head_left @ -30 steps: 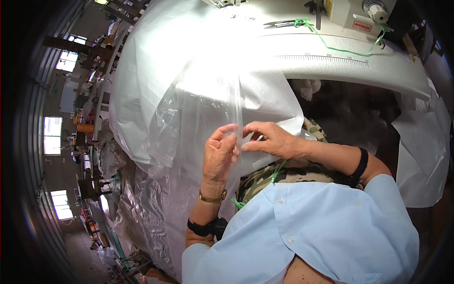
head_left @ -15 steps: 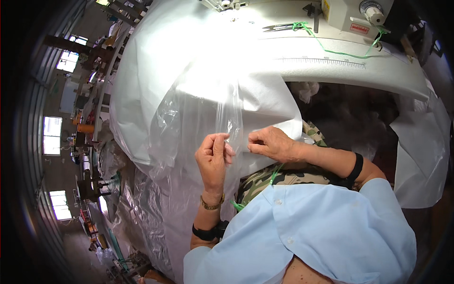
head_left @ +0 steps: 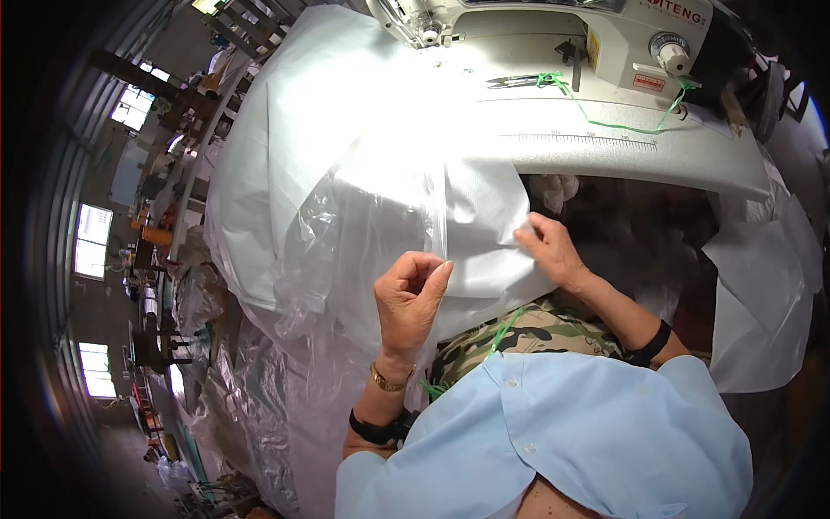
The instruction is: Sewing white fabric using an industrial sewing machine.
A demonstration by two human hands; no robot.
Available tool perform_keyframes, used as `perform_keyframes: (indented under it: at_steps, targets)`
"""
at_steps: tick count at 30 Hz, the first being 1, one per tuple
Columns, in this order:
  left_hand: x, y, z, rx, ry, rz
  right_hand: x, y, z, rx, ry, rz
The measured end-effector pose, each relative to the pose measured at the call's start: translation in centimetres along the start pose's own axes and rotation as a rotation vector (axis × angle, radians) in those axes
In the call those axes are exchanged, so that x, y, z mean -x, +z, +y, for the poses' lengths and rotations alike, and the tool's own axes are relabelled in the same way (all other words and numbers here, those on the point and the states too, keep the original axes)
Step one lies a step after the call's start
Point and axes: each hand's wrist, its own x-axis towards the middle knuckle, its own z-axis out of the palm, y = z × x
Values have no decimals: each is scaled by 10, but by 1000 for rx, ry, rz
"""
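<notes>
Plastic film (head_left: 363,233), clear and crinkled, drapes from the table edge down toward the floor at the left, lying over a wide white sheet (head_left: 346,112). Left hand (head_left: 411,298) pinches the film's upright edge, thumb and forefinger pressed together on it, the other fingers curled. Right hand (head_left: 553,251) lies just beside, fingers together and bent, gripping the white sheet's lower corner. Beyond them stands a white sewing machine (head_left: 605,52) bearing a small yellow rectangular label (head_left: 593,49) and a red-and-white one (head_left: 648,82) on its front. Green thread (head_left: 622,125) trails across the machine bed near small snips (head_left: 514,82).
</notes>
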Motion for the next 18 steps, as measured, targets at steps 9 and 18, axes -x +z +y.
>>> perform_keyframes:
  at_steps: [9, 18]
  targets:
    - [5, 0, 4, -302, 111, -100, 51, 18, -107, -71, -285, -512]
    - [15, -7, -5, -283, 59, -102, 68, 31, -117, 131, -325, -626]
